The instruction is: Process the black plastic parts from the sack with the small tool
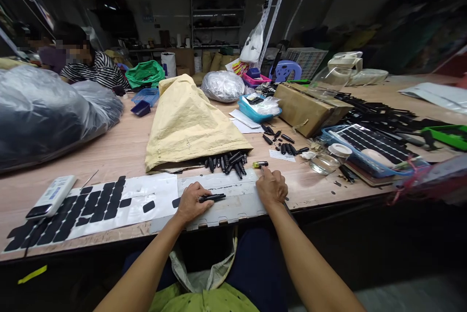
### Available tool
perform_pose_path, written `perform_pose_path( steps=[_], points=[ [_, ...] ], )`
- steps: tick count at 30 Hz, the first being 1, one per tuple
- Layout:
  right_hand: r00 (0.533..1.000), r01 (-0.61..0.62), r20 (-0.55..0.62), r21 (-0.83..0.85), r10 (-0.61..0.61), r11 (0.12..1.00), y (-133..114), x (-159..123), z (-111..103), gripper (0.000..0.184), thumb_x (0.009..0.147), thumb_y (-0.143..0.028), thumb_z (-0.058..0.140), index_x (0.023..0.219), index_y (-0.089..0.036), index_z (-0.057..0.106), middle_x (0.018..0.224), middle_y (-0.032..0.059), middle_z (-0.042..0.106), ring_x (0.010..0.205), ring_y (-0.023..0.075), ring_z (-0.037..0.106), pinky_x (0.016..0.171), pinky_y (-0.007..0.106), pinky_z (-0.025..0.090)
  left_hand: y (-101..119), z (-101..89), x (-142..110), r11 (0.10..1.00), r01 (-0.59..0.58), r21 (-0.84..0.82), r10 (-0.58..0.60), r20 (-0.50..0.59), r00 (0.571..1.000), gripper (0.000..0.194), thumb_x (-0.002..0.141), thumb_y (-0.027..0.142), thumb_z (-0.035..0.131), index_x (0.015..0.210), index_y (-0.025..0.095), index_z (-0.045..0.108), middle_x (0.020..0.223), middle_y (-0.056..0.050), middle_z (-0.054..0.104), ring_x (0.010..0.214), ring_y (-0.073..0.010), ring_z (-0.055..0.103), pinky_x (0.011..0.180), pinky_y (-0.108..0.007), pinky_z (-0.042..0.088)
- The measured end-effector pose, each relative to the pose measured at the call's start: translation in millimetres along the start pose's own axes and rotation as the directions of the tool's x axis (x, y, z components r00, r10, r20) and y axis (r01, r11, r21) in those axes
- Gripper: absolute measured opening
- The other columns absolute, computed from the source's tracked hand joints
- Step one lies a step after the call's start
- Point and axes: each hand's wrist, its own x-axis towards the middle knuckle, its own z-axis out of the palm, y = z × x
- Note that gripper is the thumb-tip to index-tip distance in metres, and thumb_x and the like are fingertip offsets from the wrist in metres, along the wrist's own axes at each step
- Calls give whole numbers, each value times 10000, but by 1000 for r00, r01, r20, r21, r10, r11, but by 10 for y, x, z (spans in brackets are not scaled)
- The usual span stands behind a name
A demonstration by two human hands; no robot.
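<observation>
My left hand point(191, 201) rests on a grey plastic strip point(233, 205) at the table's near edge, its fingers closed round a slim black pen-like part point(213, 198) that points right. My right hand point(272, 186) lies curled on the same strip, its forefinger stretched toward a small yellow-and-black piece point(260, 164). Just beyond both hands a pile of black parts point(228, 161) spills from the mouth of a tan woven sack point(188, 122).
A white sheet with black stick-on pads point(73, 210) and a white remote point(51, 196) lie at the left. A big grey plastic bag point(44, 112), a cardboard box point(306, 108), a solar panel point(372, 144), a glass bowl point(323, 164) and trays crowd the table. A person in stripes point(97, 71) sits far left.
</observation>
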Motion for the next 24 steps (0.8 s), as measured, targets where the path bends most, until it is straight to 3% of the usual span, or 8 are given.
perform_pose_path(
  steps=[6,14,18,21,24],
  points=[
    [997,61,-53,-62,-65,996,5,11,89,398,889,-191,467,1240,-215,652,1008,123,581,899,232,526,692,315,368,111,-94,-87,998,-54,25,52,94,994,178,704,290,759,880,272,773,955,-36,610,953,-233,557,866,-392,418],
    [995,69,-70,-72,-74,995,-6,-5,88,400,875,-177,470,1231,-218,647,1009,122,573,922,242,517,698,319,363,136,-55,-680,979,-185,85,173,137,975,264,642,193,777,877,310,748,1274,-39,554,1208,-315,447,1018,-488,362],
    [994,74,-70,-71,-79,995,-2,-12,88,406,869,-171,471,1235,-212,644,1016,128,574,926,242,518,702,316,359,165,-27,-835,964,-222,144,200,150,968,283,601,191,790,859,284,722,1406,-40,472,1292,-368,370,1066,-547,310],
    [995,72,-61,-74,-77,995,-6,-10,86,408,875,-173,471,1245,-211,638,1026,131,578,938,245,523,703,315,359,209,-38,-759,980,-172,101,161,108,981,237,639,271,774,865,269,702,1310,-63,547,1232,-346,442,1014,-514,379],
    [996,68,-60,-74,-72,995,-10,-4,90,405,877,-177,476,1248,-214,634,1039,129,579,954,249,525,707,319,362,265,-70,-472,998,-56,8,56,-28,998,143,783,341,648,877,235,670,1048,-69,648,1023,-257,574,885,-408,469]
  ],
)
